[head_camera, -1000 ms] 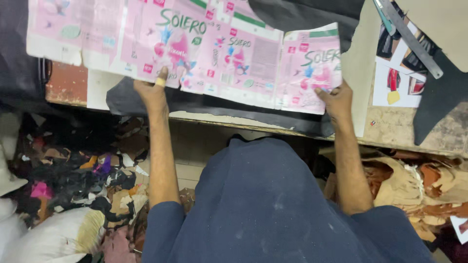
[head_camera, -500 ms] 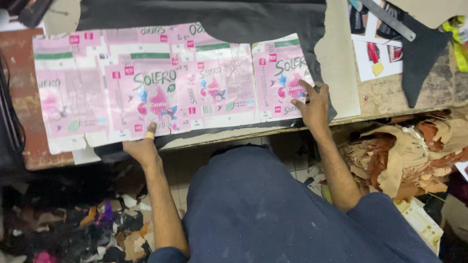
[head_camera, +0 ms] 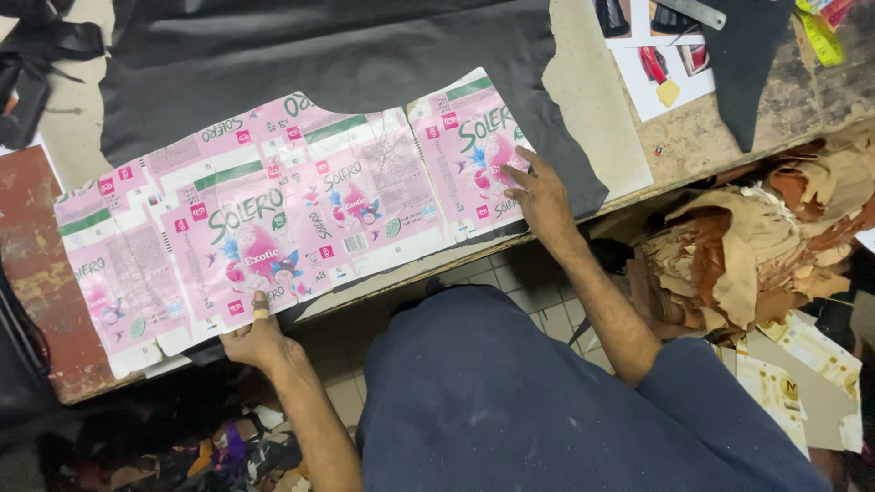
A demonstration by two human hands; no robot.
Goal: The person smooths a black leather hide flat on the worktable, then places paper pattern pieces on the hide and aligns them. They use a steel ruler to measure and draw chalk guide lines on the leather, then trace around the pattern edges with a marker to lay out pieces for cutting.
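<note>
A large pink flattened carton sheet (head_camera: 301, 205), cut as a pattern, lies flat across a dark sheet of leather (head_camera: 301, 64) on the worktable. My left hand (head_camera: 260, 337) grips the sheet's near edge at the table's front, thumb on top with a bandage on it. My right hand (head_camera: 540, 196) presses flat on the sheet's right end, fingers spread. Both forearms reach up from my dark blue lap.
A beige pattern piece (head_camera: 592, 100) lies right of the leather. Farther right are small printed cards (head_camera: 661, 64), a black cut leather piece (head_camera: 747, 55) and a metal ruler (head_camera: 697, 11). Brown leather scraps (head_camera: 756, 246) pile on the floor right, coloured scraps (head_camera: 219, 451) lower left.
The pink sheet has come down from being held up to lying flat on the leather. My right hand has shifted from gripping its edge to pressing on it.
</note>
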